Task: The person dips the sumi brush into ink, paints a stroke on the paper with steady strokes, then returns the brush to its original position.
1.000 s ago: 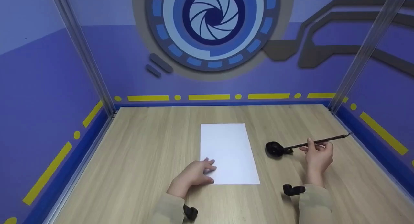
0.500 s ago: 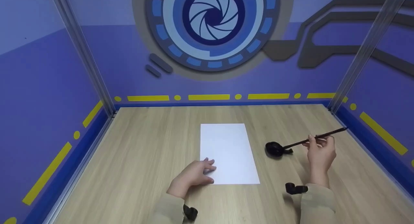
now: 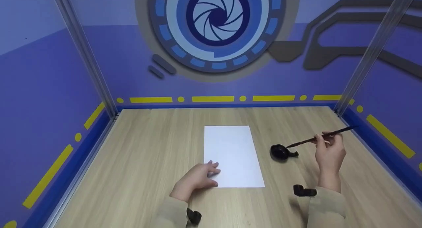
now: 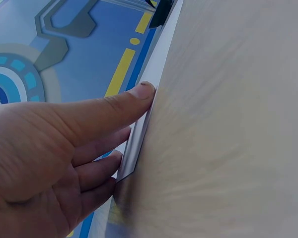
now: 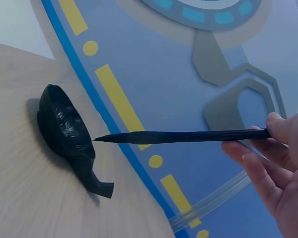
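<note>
A white sheet of paper (image 3: 230, 152) lies on the wooden table, and my left hand (image 3: 197, 176) rests with spread fingers on its near left corner. In the left wrist view the thumb (image 4: 124, 101) presses the sheet's edge. My right hand (image 3: 330, 154) pinches a dark writing brush (image 3: 339, 131) by its shaft between thumb and fingers. Its pointed black tip hangs just above the right rim of a small round black ink dish (image 3: 279, 152) with a short curved handle. In the right wrist view the dish (image 5: 64, 124) looks glossy black inside, and the brush bristles (image 5: 119, 138) come to a fine point.
The wooden table (image 3: 148, 149) is bounded by blue-purple printed walls (image 3: 125, 63) at the back and both sides. Metal posts (image 3: 89, 56) stand at the back corners. Small black devices (image 3: 194, 216) sit at both wrists.
My right hand has moved slightly right and away from me, drawing the brush tip up out of the ink dish to its rim. The left hand and paper stay put.
</note>
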A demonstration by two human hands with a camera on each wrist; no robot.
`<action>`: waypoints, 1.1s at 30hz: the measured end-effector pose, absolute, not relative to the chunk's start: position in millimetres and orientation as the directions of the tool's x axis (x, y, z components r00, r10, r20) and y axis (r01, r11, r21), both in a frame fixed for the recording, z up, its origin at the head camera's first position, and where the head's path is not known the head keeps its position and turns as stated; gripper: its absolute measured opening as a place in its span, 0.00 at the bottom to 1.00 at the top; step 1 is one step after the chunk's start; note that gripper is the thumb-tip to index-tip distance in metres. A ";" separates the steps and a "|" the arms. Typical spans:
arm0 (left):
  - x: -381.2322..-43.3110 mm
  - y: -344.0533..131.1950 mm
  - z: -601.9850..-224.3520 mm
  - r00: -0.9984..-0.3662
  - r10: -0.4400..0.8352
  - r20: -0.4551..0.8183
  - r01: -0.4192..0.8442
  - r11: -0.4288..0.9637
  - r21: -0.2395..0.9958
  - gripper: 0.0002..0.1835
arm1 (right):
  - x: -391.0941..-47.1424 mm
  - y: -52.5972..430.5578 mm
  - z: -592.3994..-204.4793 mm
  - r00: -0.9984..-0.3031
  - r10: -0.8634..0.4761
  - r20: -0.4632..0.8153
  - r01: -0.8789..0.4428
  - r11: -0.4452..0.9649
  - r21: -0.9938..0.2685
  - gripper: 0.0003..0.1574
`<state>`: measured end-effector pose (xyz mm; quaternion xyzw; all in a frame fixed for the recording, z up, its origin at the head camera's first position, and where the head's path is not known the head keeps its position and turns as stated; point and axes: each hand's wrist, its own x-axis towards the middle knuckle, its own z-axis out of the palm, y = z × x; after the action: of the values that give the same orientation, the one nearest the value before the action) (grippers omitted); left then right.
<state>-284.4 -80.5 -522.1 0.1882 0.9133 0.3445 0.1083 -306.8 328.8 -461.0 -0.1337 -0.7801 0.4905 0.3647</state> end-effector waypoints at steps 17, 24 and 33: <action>-286.2 -81.5 -522.9 -0.900 0.430 -0.065 0.283 0.693 0.663 0.25 | -305.2 332.4 -461.2 -0.752 0.512 0.415 -0.076 0.559 -0.826 0.16; -286.1 -82.0 -523.5 -0.899 0.432 -0.066 0.284 0.692 0.663 0.26 | -301.9 328.0 -455.4 -0.729 0.508 0.460 -0.113 0.573 -0.812 0.17; -286.2 -81.3 -524.0 -0.899 0.434 -0.062 0.289 0.693 0.661 0.25 | -308.2 326.4 -464.3 -0.682 0.572 0.456 -0.086 0.556 -0.827 0.21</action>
<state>-286.2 -81.3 -524.0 0.1979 0.9137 0.3384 0.1070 -308.2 326.4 -464.3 -0.1516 -0.8013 0.4460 0.3687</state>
